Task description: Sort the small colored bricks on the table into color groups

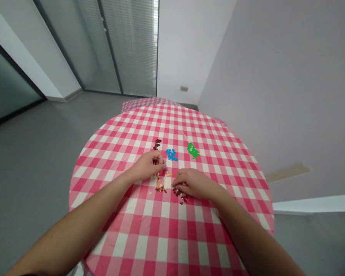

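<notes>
On the checked tablecloth (158, 209), small building pieces lie sorted in little piles by colour. My left hand (149, 165) is curled, thumb and fingers bent towards each other, between the blue pieces (171, 155) and a scatter of white and yellow pieces (160, 182). Dark brown shows inside its curl; whether those bits are gripped cannot be made out. Fingers bent and drawn together, my right hand (194, 182) rests over a pile of mixed brown, red and white pieces (180, 194). Its fingertips touch or nearly touch them, and what they pinch is hidden.
Beyond my left hand sits a small dark brown pile (157, 144). Green pieces (193, 150) lie farther back on the right. The round table stands near a white wall (276, 84), with a glass partition (126, 46) behind it on the left.
</notes>
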The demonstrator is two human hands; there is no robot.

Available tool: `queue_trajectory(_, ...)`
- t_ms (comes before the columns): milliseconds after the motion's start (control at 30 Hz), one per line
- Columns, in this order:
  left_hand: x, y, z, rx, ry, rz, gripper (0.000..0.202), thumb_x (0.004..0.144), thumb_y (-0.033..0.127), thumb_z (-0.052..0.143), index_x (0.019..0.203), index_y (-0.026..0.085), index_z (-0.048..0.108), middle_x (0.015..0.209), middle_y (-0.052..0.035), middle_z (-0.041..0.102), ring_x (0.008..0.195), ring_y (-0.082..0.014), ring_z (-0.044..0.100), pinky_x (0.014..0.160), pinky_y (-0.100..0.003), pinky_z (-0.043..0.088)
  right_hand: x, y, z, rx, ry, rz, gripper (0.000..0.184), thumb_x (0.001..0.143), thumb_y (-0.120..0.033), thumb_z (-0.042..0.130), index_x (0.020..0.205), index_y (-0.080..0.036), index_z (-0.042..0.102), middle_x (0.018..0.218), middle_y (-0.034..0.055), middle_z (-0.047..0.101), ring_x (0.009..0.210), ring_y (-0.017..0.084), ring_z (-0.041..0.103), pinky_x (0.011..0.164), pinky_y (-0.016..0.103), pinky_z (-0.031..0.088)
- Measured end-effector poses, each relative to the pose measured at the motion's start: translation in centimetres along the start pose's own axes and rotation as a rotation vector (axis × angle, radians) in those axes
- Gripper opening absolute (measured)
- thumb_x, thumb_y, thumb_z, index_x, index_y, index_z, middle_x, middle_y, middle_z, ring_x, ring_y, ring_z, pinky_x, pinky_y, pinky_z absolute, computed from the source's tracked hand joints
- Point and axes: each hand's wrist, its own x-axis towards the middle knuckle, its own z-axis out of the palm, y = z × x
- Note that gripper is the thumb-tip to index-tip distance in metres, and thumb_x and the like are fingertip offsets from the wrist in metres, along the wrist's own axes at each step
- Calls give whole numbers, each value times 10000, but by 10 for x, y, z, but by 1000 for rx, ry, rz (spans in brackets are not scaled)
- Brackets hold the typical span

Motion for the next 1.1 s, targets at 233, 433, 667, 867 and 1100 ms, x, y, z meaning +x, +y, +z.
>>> queue_trajectory(233,0,-1,0,29,18,-1,188,738,175,621,636,193,464,616,18,555,561,-108,495,532,-254,368,4,-2,-1,-1,79,63,197,885,-132,544,901,-198,729,920,60,710,841,182,624,726,278,445)
queue_trajectory(433,-1,0,0,-2,-6,-23,199,733,175,623,637,196,450,613,18,557,568,-112,512,544,-261,383,-18,58,-26,-20,606,519,169,855,-211,582,925,-185,734,899,76,727,793,203,635,718,307,460)
queue_trajectory(667,-2,0,-1,7,2,-10,177,723,165,623,653,194,463,647,22,579,575,-106,512,541,-253,374,-29,95,-25,10,537,714,180,834,-283,607,801,-187,755,809,66,745,747,214,664,656,295,441)
queue_trajectory(867,-1,-1,-1,-21,-5,-12,176,726,156,627,656,196,470,642,19,586,577,-108,521,537,-257,376,-29,97,-23,26,504,696,199,846,-324,612,833,-199,767,846,69,757,782,227,677,663,298,445)
queue_trajectory(1100,-2,1,-1,-13,2,-17,171,729,151,623,654,196,475,643,15,589,570,-107,513,533,-258,384,-26,98,-21,-6,525,680,202,860,-304,598,824,-189,760,823,69,753,758,216,673,659,291,441)
